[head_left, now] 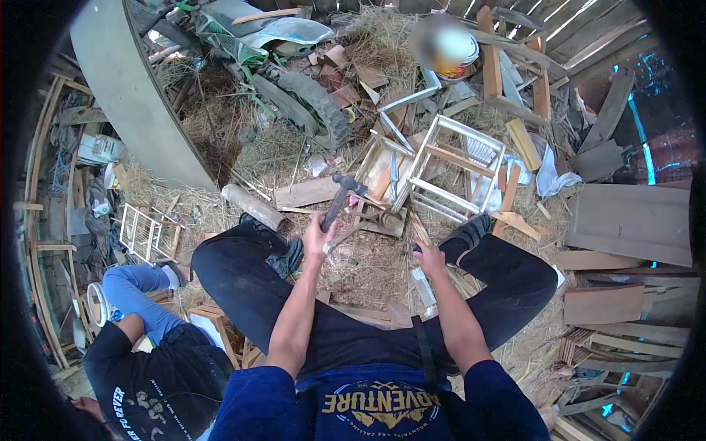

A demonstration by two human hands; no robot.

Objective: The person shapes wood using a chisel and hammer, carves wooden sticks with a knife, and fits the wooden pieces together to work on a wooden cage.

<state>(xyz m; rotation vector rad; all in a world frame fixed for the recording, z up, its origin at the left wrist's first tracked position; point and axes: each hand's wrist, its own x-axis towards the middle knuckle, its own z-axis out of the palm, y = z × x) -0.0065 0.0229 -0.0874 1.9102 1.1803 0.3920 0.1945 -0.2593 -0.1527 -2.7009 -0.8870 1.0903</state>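
Observation:
My left hand point(318, 239) is wrapped round the handle of a hammer point(340, 200), its head pointing up and away from me. Closed near my right shoe, my right hand point(429, 259) has a small dark piece at its fingers, too small to name. A thin wooden strip point(420, 229) lies just beyond that hand; whether it is gripped I cannot tell. Past both hands stands a pale wooden frame point(457, 167), beside a shallow wooden box point(380, 176) with a blue-handled tool point(393, 175) lying across it.
Straw and wood scraps cover the ground. A round log point(253, 207) and a board point(305, 192) lie ahead to the left. Further off are a tyre point(312, 110) and a bucket point(454, 59). Another person point(158, 360) sits at my left, near a small wooden frame point(149, 234).

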